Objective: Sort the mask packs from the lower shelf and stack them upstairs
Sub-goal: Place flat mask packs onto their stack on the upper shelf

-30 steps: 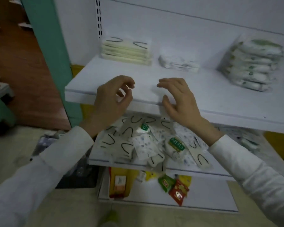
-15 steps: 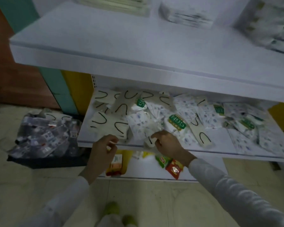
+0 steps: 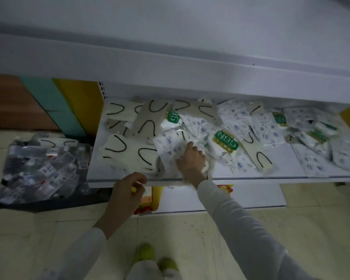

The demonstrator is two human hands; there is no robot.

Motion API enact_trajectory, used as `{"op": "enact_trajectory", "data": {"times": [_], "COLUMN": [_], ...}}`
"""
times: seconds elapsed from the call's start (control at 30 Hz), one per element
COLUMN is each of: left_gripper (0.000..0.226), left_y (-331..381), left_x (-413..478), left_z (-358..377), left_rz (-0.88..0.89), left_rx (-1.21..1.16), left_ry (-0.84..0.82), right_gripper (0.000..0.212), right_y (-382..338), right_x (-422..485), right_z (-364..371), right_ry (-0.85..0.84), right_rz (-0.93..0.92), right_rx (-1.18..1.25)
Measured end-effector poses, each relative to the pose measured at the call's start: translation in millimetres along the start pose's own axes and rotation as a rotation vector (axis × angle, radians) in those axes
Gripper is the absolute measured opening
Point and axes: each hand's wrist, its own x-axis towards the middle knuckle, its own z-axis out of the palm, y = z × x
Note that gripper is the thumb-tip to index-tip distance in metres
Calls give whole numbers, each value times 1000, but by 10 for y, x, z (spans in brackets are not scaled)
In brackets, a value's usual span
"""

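Observation:
The lower shelf (image 3: 287, 164) holds several mixed mask packs: cream packs with black ear loops (image 3: 127, 153), white packs with blue print (image 3: 236, 120) and green-labelled N95 packs (image 3: 225, 141). My right hand (image 3: 191, 161) reaches onto the shelf and its fingers rest on a blue-printed pack (image 3: 168, 146) near the front edge; whether it grips the pack is unclear. In front of the shelf edge, my left hand (image 3: 127, 190) hovers with loosely curled fingers and holds nothing. The upper shelf (image 3: 170, 57) runs across the top; its stacks are out of view.
A dark bag of clear packaged items (image 3: 36, 168) lies on the floor at the left. The bottom shelf (image 3: 251, 197) carries a few colourful packets (image 3: 146, 199). My feet in green shoes (image 3: 156, 257) stand on the tiled floor.
My view has dropped from the upper shelf to the lower one. Both hands came down from the upper shelf edge; the right hand moved further onto the blue-printed pack, the left stays at the shelf edge.

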Motion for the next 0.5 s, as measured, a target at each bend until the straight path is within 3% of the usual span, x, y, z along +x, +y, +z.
{"op": "enact_trajectory", "data": {"times": [0.1,0.23,0.43,0.5], "left_gripper": [20,32,14,30], "left_y": [4,48,226,336], "left_x": [39,99,353,503], "left_z": [16,34,52,87], "left_rz": [-18,-89,-325,-511], "left_rx": [-49,-101,-361,-566], "left_ry": [-20,-67,-32,-53], "right_gripper": [50,40,14,15], "right_y": [-10,3,11,-37], "right_x": [27,34,-172,-246], "right_z": [8,-59,-346,-405], "right_ry": [-38,-61,-65,-161], "right_rz": [56,16,5,-24], "right_rx": [80,182,739,977]}}
